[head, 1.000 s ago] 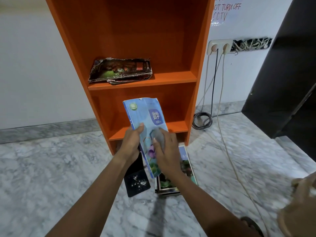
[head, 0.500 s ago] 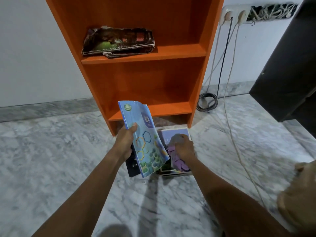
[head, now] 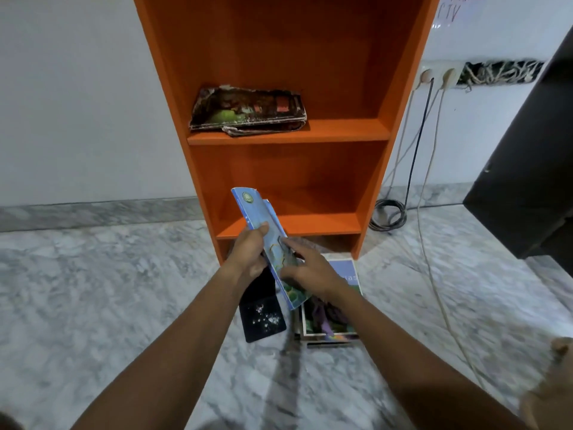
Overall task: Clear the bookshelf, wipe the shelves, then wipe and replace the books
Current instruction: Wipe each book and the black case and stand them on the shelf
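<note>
Evidently the left grip [head: 248, 253] clamps the thin blue paperback [head: 256, 209] before the orange wooden bookshelf [head: 338, 131], freeing the right grip [head: 310, 271], fingers apart, to work its cover.

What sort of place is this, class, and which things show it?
Probably a room in a home or office: an orange bookshelf stands on a marble floor against a white wall, near wall sockets.
</note>
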`<action>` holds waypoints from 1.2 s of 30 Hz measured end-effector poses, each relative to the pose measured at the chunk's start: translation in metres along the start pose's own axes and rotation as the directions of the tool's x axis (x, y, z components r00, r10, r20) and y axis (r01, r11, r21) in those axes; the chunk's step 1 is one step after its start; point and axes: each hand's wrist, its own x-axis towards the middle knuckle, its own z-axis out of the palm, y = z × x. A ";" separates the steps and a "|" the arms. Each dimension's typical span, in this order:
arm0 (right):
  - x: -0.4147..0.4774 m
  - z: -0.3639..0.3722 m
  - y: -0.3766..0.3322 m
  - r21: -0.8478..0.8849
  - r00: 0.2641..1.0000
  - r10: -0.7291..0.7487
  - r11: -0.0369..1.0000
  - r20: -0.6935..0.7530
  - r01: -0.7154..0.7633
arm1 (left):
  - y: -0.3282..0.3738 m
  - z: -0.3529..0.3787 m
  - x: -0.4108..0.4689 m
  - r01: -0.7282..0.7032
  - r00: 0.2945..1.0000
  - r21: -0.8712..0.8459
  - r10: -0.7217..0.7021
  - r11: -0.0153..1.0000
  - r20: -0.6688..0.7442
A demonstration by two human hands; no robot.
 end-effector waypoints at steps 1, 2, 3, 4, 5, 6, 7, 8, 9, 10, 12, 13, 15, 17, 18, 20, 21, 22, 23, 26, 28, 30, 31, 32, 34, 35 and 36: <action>-0.001 -0.003 -0.015 -0.068 0.999 -0.040 0.997 0.001 0.040 | 0.017 0.003 -0.003 -0.013 1.000 -0.004 0.013 1.000 0.012; -0.001 -0.006 -0.028 -0.112 0.997 -0.077 0.991 -0.004 0.076 | 0.032 0.006 -0.005 -0.017 1.000 -0.005 0.017 1.000 0.023; -0.003 -0.008 -0.046 -0.172 0.994 -0.112 0.979 -0.021 0.107 | 0.047 0.010 -0.008 -0.032 0.999 0.007 0.032 0.999 0.041; -0.001 -0.010 -0.062 -0.234 0.985 -0.167 0.960 -0.044 0.152 | 0.063 0.015 -0.012 -0.070 0.996 0.043 0.067 0.997 0.060; 0.000 -0.011 -0.077 -0.312 0.979 -0.192 0.936 -0.075 0.160 | 0.076 0.021 -0.014 -0.107 0.991 0.076 0.100 0.991 0.090; 0.002 -0.014 -0.093 -0.379 0.965 -0.234 0.909 -0.117 0.174 | 0.091 0.027 -0.018 -0.154 0.983 0.111 0.141 0.982 0.120; 0.004 -0.017 -0.110 -0.440 0.949 -0.262 0.883 -0.175 0.163 | 0.108 0.035 -0.021 -0.185 0.976 0.139 0.165 0.973 0.145; 0.006 -0.018 -0.118 -0.474 0.927 -0.285 0.869 -0.242 0.143 | 0.117 0.043 -0.025 -0.185 0.975 0.167 0.159 0.969 0.157; 0.005 -0.023 -0.132 -0.501 0.900 -0.314 0.855 -0.302 0.131 | 0.132 0.050 -0.030 -0.194 0.972 0.184 0.164 0.964 0.166; 0.004 -0.026 -0.139 -0.527 0.875 -0.343 0.841 -0.341 0.124 | 0.141 0.054 -0.034 -0.201 0.970 0.201 0.167 0.959 0.174; 0.003 -0.038 -0.156 -0.596 0.825 -0.406 0.796 -0.393 0.107 | 0.163 0.058 -0.043 -0.243 0.955 0.203 0.198 0.948 0.220; 0.003 -0.046 -0.161 -0.614 0.802 -0.426 0.784 -0.418 0.096 | 0.172 0.057 -0.046 -0.255 0.948 0.183 0.208 0.949 0.242; 0.003 -0.062 -0.168 -0.599 0.746 -0.463 0.794 -0.479 0.108 | 0.187 0.050 -0.047 -0.249 0.951 0.130 0.216 0.960 0.221; 0.002 -0.079 -0.176 -0.547 0.700 -0.467 0.827 -0.540 0.129 | 0.193 0.040 -0.037 -0.228 0.971 0.037 0.224 0.973 0.088; 0.003 -0.087 -0.181 -0.548 0.672 -0.485 0.825 -0.560 0.139 | 0.194 0.036 -0.029 -0.219 0.976 0.008 0.219 0.976 0.003; 0.009 -0.101 -0.197 -0.608 0.631 -0.544 0.781 -0.553 0.140 | 0.194 0.033 -0.013 -0.168 0.982 -0.007 0.167 0.986 -0.094; 0.013 -0.107 -0.205 -0.644 0.624 -0.566 0.754 -0.538 0.128 | 0.196 0.034 -0.004 -0.141 0.984 -0.013 0.138 0.990 -0.113; 0.017 -0.112 -0.213 -0.674 0.623 -0.586 0.728 -0.518 0.124 | 0.198 0.037 0.005 -0.116 0.986 -0.023 0.112 0.993 -0.121; 0.021 -0.117 -0.220 -0.697 0.624 -0.596 0.708 -0.505 0.113 | 0.201 0.041 0.013 -0.100 0.987 -0.038 0.095 0.994 -0.129; 0.038 -0.134 -0.232 -0.732 0.625 -0.589 0.680 -0.512 0.042 | 0.211 0.061 0.042 -0.055 0.984 -0.064 0.043 0.996 -0.171; 0.049 -0.145 -0.236 -0.742 0.630 -0.585 0.670 -0.511 0.021 | 0.217 0.076 0.058 -0.035 0.987 -0.107 0.018 0.994 -0.159; 0.062 -0.155 -0.237 -0.746 0.640 -0.583 0.666 -0.500 0.024 | 0.220 0.090 0.077 -0.009 0.988 -0.191 -0.021 0.981 -0.153; 0.069 -0.159 -0.237 -0.743 0.650 -0.580 0.668 -0.491 0.036 | 0.223 0.095 0.086 0.001 0.985 -0.236 -0.042 0.972 -0.169; 0.076 -0.165 -0.236 -0.738 0.661 -0.572 0.673 -0.485 0.041 | 0.224 0.101 0.099 -0.008 0.982 -0.274 -0.043 0.962 -0.182; 0.089 -0.173 -0.235 -0.726 0.679 -0.555 0.686 -0.481 0.046 | 0.226 0.105 0.126 0.012 0.965 -0.335 -0.099 0.942 -0.244; 0.095 -0.175 -0.235 -0.725 0.679 -0.553 0.687 -0.483 0.044 | 0.227 0.107 0.139 0.025 0.958 -0.357 -0.124 0.934 -0.257; 0.102 -0.179 -0.234 -0.729 0.675 -0.555 0.684 -0.486 0.038 | 0.226 0.111 0.154 0.034 0.950 -0.398 -0.153 0.917 -0.271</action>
